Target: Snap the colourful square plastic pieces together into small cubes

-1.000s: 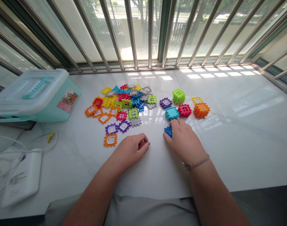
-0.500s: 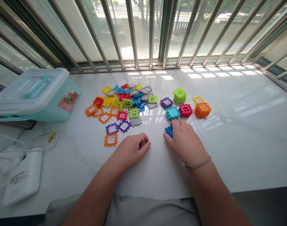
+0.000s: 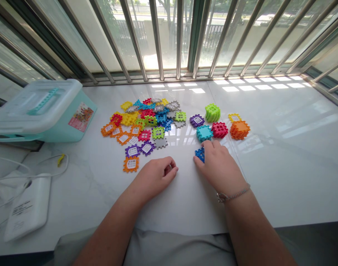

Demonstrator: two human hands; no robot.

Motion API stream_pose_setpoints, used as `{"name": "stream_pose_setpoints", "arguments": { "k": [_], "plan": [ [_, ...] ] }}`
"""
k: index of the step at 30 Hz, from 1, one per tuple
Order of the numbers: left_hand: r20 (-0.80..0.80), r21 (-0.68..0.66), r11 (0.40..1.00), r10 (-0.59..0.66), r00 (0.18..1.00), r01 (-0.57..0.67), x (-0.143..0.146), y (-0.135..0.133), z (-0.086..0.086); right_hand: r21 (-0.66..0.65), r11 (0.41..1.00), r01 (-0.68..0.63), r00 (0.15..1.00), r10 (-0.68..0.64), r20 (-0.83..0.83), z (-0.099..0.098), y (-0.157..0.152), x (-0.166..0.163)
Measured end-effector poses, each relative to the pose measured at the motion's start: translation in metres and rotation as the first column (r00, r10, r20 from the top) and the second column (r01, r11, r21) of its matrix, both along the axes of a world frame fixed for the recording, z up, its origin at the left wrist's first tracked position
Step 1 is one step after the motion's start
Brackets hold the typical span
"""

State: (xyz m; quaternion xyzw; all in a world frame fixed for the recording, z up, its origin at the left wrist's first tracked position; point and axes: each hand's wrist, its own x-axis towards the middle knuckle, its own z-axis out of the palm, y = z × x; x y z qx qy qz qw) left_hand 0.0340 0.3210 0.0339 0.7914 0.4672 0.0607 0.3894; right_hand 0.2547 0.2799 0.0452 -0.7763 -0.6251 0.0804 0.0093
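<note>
My right hand [image 3: 219, 166] rests on the white sill with its fingers curled over a blue interlocking tile piece [image 3: 199, 154]; only the piece's left edge shows. My left hand [image 3: 155, 176] lies beside it as a loose fist on the sill, with nothing visible in it. Just beyond my right hand stand a teal block [image 3: 204, 132], a red block [image 3: 219, 129], an orange block [image 3: 239, 129] and a green block [image 3: 212, 112]. A heap of flat coloured tiles [image 3: 146, 123] spreads to the left.
A mint storage box with a clear lid [image 3: 41, 111] stands at the left. A white power bank [image 3: 29, 207] with cables lies at the near left. Window bars [image 3: 180, 37] close off the far edge of the sill.
Both hands stay where they were; only the view has shifted slightly.
</note>
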Motion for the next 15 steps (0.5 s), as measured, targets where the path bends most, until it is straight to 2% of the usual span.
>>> {"name": "stream_pose_setpoints", "arguments": {
  "k": [15],
  "plan": [
    [0.017, 0.011, 1.0, 0.001, 1.0, -0.002, -0.0019, 0.0003, -0.0025, 0.088, 0.996, -0.011, 1.0, 0.011, 0.008, -0.0046, -0.0018, -0.0006]
  ]
}}
